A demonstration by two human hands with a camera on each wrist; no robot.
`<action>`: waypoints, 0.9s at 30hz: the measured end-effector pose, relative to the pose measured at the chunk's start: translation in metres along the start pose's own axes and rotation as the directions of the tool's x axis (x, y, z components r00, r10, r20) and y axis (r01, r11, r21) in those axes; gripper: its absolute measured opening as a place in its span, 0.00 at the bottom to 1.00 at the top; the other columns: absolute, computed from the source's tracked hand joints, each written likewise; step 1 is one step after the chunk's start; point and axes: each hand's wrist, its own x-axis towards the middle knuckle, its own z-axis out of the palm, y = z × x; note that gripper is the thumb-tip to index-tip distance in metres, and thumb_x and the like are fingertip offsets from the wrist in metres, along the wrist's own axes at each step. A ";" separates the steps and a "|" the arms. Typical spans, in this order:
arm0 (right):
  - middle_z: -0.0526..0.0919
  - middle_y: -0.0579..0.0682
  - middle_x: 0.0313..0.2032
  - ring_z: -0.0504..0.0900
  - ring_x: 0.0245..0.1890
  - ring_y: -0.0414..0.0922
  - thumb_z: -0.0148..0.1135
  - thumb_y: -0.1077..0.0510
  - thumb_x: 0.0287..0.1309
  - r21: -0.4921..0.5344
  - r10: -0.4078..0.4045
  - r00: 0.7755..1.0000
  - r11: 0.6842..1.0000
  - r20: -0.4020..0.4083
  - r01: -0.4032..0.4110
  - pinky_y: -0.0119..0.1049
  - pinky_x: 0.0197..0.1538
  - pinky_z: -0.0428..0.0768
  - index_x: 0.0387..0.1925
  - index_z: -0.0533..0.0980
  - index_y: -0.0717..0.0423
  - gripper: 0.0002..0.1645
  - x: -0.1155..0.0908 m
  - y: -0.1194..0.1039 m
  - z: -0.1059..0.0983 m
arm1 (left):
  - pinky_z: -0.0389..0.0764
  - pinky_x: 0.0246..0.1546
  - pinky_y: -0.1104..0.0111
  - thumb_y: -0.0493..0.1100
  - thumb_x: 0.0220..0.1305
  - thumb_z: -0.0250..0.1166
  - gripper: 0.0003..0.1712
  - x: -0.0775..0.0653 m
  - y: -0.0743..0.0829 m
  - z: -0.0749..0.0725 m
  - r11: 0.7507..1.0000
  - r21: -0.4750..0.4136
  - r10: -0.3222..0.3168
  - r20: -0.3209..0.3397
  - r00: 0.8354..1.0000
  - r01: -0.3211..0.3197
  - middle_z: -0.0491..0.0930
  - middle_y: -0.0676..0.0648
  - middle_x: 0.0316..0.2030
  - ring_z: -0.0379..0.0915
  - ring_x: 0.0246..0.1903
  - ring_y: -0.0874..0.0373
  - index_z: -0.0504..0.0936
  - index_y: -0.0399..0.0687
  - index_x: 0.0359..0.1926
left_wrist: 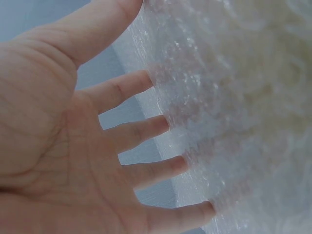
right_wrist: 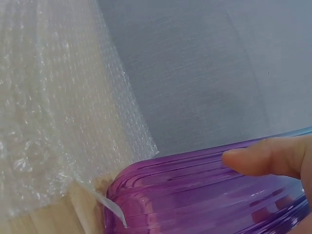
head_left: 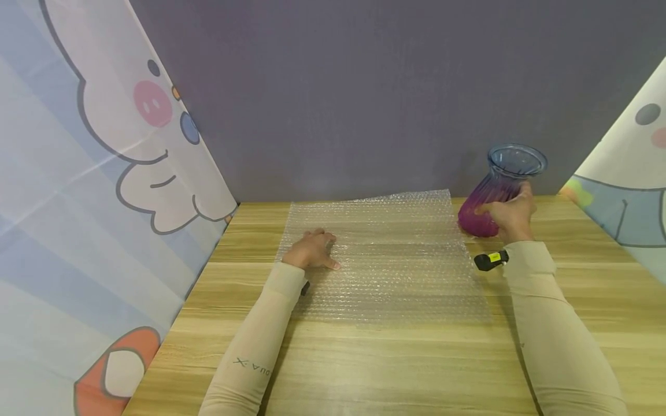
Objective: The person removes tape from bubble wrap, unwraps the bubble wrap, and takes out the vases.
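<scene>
A ribbed glass vase, purple at the base and blue at its flared rim, tilts to the right at the back right of the table. My right hand grips its side; in the right wrist view the thumb lies along the purple glass, and fingers show through it. A clear sheet of bubble wrap lies spread over the middle of the table. On its left part rests my left hand, fingers spread. The left wrist view shows those fingertips touching the bubble wrap.
The wooden table ends at a grey panel behind. Printed cartoon curtains stand on the left and right. One corner of the bubble wrap lies close to the vase's base.
</scene>
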 end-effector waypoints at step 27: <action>0.62 0.49 0.76 0.53 0.76 0.48 0.78 0.71 0.43 -0.137 -0.010 1.000 0.991 0.020 0.013 0.37 0.78 0.61 0.80 0.52 0.43 0.68 0.014 0.005 0.001 | 0.54 0.69 0.28 0.57 0.53 0.79 0.51 0.001 -0.001 0.001 1.000 -0.015 0.002 -0.003 1.000 -0.002 0.49 0.43 0.82 0.39 0.79 0.29 0.67 0.57 0.75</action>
